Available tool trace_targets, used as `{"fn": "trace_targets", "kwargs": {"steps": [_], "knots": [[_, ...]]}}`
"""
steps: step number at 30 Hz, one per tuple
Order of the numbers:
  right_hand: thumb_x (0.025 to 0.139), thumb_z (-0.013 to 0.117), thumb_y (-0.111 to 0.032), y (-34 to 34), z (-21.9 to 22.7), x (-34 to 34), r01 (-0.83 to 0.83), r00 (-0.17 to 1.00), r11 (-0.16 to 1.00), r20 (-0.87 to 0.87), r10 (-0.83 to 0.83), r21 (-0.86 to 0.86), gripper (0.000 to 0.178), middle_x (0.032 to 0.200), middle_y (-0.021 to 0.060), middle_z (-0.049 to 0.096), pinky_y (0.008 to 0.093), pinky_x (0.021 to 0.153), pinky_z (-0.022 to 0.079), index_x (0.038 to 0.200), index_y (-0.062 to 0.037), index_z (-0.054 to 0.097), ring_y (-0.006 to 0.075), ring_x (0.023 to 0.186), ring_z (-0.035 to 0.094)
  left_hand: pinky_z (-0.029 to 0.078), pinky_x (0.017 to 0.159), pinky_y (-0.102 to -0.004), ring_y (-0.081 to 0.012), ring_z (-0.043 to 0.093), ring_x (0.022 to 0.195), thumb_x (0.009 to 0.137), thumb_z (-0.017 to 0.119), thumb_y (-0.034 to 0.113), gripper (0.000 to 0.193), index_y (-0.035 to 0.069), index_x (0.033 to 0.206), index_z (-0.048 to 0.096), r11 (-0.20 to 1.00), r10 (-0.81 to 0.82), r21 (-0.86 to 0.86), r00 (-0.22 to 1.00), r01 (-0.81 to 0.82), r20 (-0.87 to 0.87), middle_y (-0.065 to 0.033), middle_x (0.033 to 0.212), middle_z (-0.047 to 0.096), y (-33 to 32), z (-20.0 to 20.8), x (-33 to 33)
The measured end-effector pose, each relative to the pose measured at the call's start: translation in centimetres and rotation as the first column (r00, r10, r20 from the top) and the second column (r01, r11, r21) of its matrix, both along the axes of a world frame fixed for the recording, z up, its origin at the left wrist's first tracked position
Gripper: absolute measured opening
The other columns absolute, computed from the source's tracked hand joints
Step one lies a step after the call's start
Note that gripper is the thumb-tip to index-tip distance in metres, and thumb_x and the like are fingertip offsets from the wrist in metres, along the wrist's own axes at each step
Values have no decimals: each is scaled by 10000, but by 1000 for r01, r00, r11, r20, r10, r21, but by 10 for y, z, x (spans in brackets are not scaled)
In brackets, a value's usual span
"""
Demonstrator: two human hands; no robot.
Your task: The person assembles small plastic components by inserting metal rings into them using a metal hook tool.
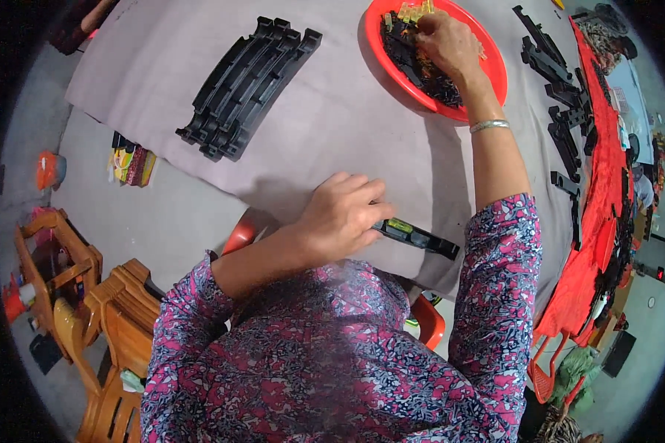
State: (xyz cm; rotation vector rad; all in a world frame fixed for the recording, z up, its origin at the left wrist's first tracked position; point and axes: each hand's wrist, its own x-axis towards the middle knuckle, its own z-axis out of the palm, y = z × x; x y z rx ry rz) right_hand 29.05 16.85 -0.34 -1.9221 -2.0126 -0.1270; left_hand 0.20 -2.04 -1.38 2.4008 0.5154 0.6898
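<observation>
My left hand (343,218) is closed around one end of a long black plastic strip (432,242) near the table's front edge. A translucent yellow-green piece (400,226) sits in a slot of that strip; my fingers cover the rest of the end. At the far right, my right hand (448,46) reaches down into a round red basin (498,74), fingers bent together. Small clear yellow pieces (412,12) lie there beside a heap of small black parts (403,52). Whatever my right fingertips pinch is hidden.
Several black strips (255,88) lie side by side at the far left of the cloth-covered table (325,125). More black strips (561,92) are scattered along its right side, next to a red cloth (595,221). Wooden chairs (125,310) stand at the left.
</observation>
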Motion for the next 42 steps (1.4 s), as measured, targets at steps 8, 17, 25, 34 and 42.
{"fn": "trace_targets", "kwargs": {"steps": [8, 17, 25, 34, 42], "knots": [[839, 682, -364, -23, 18, -8, 84, 994, 996, -68, -86, -39, 297, 882, 119, 727, 383, 742, 543, 1019, -139, 756, 289, 812, 701, 434, 774, -386, -243, 568, 878, 612, 794, 152, 361, 108, 953, 685, 1000, -3, -2, 1000, 3, -6, -43, 884, 568, -4, 3, -2], [901, 699, -230, -70, 22, 21, 115, 784, 993, -613, -98, -12, 282, 753, 10, 662, 215, 595, 476, 1051, 6, 726, 83, 650, 575, 419, 757, -394, -257, 553, 873, 660, 772, 141, 315, 82, 952, 669, 999, -31, -41, 999, 30, -8, -67, 869, 529, -15, 8, 2], [878, 680, -127, -130, 40, 6, 50, 320, 997, -945, -64, -51, 228, 831, 14, 663, 219, 603, 431, 1041, 31, 706, 74, 686, 558, 491, 788, -378, -280, 611, 907, 725, 783, 121, 437, 11, 1122, 638, 964, 26, -267, 992, 7, 122, -117, 1001, 585, 2, 27, 1], [888, 584, -88, -251, 52, -96, -80, 163, 967, -960, -228, -243, 183, 835, 12, 642, 232, 676, 475, 1011, 19, 667, 84, 714, 573, 530, 713, -380, -290, 635, 815, 713, 704, -2, 315, 52, 1022, 670, 999, 23, 16, 916, -32, 401, -87, 894, 606, 12, 45, 26], [908, 624, -117, -282, 49, -98, -117, -46, 950, -954, -297, -290, 216, 830, 18, 620, 226, 689, 480, 1070, 26, 628, 79, 734, 574, 502, 631, -344, -250, 625, 717, 752, 699, -25, 224, 32, 968, 696, 977, -152, 185, 947, 102, 281, -96, 818, 628, 4, 43, 18]]}}
